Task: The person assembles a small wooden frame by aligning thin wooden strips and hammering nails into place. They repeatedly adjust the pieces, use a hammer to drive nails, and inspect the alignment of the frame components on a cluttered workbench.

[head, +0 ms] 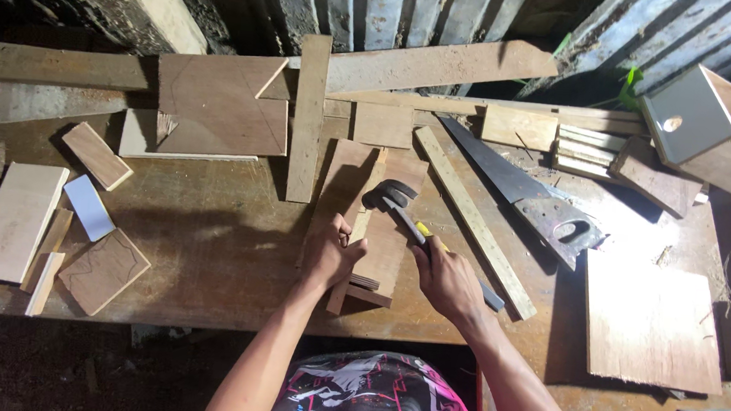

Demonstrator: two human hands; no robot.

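My right hand [449,282] grips a claw hammer [394,201] by its dark and yellow handle, the head raised over a narrow wooden strip [362,224]. That strip lies along a brown plywood piece [386,249] on the workbench [223,246]. My left hand [333,251] rests on the left side of the plywood, with fingers pinched at the strip just below the hammer head. Whether a nail sits between the fingers is too small to tell.
A hand saw [527,192] lies right of a long slat [473,221]. A plywood sheet [650,322] sits at right, a wooden box [723,129] at far right. Offcuts [17,220] lie at left; boards [221,103] and an upright plank [307,118] behind.
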